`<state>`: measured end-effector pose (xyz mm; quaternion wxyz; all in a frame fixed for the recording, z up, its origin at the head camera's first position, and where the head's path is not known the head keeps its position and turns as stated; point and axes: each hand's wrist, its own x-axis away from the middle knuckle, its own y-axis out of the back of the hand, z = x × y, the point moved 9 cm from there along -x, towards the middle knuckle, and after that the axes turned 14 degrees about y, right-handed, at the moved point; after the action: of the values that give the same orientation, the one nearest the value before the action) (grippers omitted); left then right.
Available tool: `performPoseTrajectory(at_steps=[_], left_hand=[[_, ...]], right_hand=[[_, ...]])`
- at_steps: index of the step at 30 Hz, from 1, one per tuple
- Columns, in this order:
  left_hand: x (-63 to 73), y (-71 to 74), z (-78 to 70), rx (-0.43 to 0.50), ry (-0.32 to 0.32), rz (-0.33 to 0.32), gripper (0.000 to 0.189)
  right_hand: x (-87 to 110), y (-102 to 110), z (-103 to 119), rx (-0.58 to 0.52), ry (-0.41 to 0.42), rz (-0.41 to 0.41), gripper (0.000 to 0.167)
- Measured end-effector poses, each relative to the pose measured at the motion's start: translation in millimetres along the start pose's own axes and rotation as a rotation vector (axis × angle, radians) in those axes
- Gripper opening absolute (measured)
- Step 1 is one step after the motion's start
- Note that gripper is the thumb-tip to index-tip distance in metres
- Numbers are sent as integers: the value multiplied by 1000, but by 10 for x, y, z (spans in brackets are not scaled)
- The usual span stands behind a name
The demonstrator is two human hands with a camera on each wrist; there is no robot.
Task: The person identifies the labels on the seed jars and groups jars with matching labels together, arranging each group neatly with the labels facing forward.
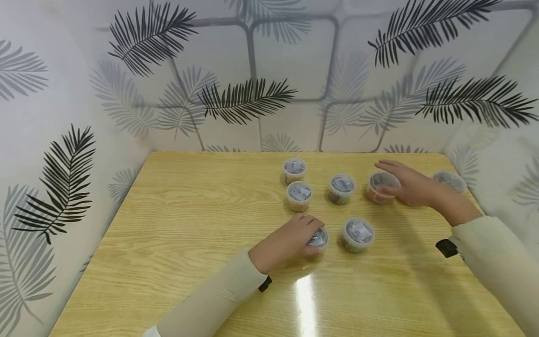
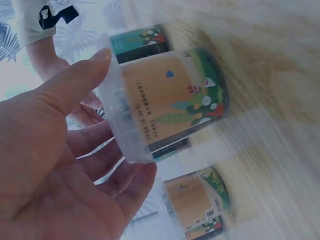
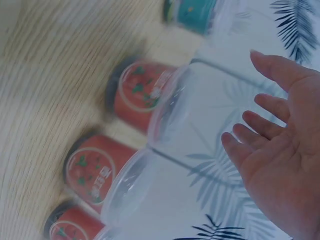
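Standing just right of the left hand [image 1: 290, 238], a free tub [image 1: 358, 234] could be bumped if the gripped tub [image 1: 319, 238] slips; the right hand [image 1: 407, 185] is empty, thumb held apart.

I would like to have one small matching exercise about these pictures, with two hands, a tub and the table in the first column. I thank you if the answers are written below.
Column 1
1. Left hand
2. Table
3. Right hand
4. Nearest tub in the left wrist view

Column 2
A. tan, with green leaf print
B. holds nothing
C. grips a tub
D. yellowish, with wood grain

Right pairs: 1-C, 2-D, 3-B, 4-A
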<state>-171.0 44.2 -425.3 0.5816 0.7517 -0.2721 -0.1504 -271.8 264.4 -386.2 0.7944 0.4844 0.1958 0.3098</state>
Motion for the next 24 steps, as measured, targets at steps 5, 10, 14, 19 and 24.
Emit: performPoseTrajectory(at_steps=[5,10,14,19,24], left_hand=[[205,4,10,-11,-4,-1,58],[388,-14,10,-3,-11,-8,58],[494,-32,35,31,-20,-25,58],[597,-28,102,128,-10,-16,60],[677,68,171,287,15,-19,61]], right_hand=[[98,65,462,110,142,-166,56],[250,42,951,208,299,-314,52],[350,-44,1264,183,377,-389,56],[410,-284,1490,87,398,-365,56],[419,-567,1540,-10,345,-328,51]])
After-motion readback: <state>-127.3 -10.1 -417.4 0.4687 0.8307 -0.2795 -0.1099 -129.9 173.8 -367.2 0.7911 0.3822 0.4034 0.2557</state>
